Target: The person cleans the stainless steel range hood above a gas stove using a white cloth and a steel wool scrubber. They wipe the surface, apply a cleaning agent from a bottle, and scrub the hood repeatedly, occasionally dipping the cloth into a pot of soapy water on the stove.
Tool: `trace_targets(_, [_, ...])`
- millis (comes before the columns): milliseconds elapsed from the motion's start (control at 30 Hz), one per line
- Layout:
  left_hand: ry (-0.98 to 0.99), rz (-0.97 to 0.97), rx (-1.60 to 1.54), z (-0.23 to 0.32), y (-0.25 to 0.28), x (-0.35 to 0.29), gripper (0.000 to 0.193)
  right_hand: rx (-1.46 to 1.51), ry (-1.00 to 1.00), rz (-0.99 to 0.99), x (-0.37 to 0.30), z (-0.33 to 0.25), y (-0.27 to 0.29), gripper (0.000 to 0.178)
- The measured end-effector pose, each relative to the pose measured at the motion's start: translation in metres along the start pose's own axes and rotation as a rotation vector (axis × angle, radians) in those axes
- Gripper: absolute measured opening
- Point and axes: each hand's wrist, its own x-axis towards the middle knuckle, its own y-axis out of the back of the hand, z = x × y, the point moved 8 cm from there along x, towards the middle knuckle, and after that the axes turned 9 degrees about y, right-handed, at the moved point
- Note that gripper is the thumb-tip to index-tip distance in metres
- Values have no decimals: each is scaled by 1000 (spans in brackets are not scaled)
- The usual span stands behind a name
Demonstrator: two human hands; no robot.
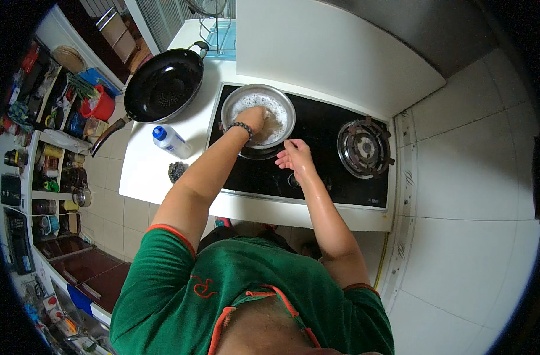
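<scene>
A round metal basin (289, 106) with foamy, brownish water sits over the left burner of the black gas stove (317, 112). My left hand (253, 118), a dark bead bracelet at its wrist, reaches down into the basin. Its fingers look closed and bunched; foam and the hand itself hide whatever may be in them. By the basin's near right rim is my right hand (296, 157), its thumb close to the edge and its fingers loosely apart. It holds nothing that I can see.
Left of the stove, a black wok (165, 86) lies on the white counter with a blue-capped white bottle (172, 142) and a dark scouring pad (176, 171). A bare burner (364, 148) stands at right. Crowded shelves (45, 160) line the far left; a white panel (329, 53) rises behind.
</scene>
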Motion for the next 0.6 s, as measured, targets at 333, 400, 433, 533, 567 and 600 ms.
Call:
trace_targets(333, [37, -90, -38, 2, 9, -2, 51, -478, 564, 144, -1, -68, -8, 14])
trace_targets(400, [-112, -71, -110, 17, 17, -11, 59, -678, 723, 112, 12, -82, -23, 18])
trace_targets(433, [-181, 39, -128, 11, 21, -11, 64, -777, 804, 77, 16, -87, -37, 20])
trace_targets(533, [-83, -123, -662, -13, 16, -6, 75, -1060, 699, -137, 41, -73, -73, 47])
trace_targets(567, [43, -164, -801, -16, 24, -10, 71, -1194, 741, -166, 49, -69, -83, 53])
trace_targets(600, [178, -182, -947, -22, 32, -16, 67, -1300, 565, -319, 59, -56, -94, 62])
